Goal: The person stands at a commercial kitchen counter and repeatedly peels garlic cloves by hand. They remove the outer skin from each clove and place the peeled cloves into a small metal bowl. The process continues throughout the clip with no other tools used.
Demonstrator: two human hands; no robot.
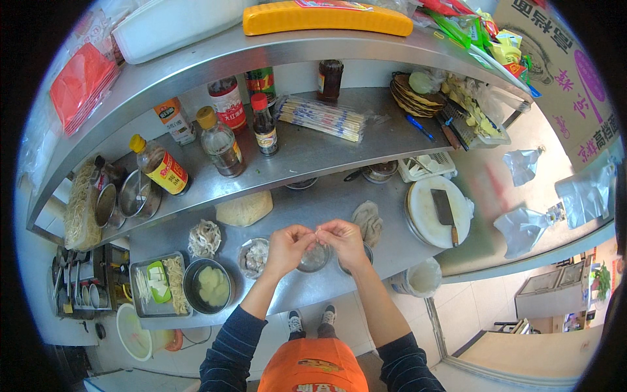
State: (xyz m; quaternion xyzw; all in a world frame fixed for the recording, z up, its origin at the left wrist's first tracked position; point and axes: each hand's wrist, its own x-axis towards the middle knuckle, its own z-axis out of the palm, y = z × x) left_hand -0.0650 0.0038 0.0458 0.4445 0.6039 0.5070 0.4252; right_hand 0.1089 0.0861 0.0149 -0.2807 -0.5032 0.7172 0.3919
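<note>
My left hand (293,247) and my right hand (345,240) meet at the fingertips above the steel counter (274,299). Between them they pinch a small pale piece, mostly hidden by the fingers and too small to name. Directly beneath is a round bowl (314,259), partly covered by my hands. Left of it stands a bowl of greyish-white pieces (254,255), perhaps shrimp. Another bowl (368,252) shows partly behind my right wrist. A crumpled cloth (367,223) lies just beyond my right hand.
To the left are a dark pot of sliced potatoes in water (213,286), a tray (138,309) with tofu and noodles, and shredded mushrooms (204,238). A cleaver (444,208) rests on a round cutting board (423,198) at right. A shelf (303,161) with bottles overhangs the counter's back.
</note>
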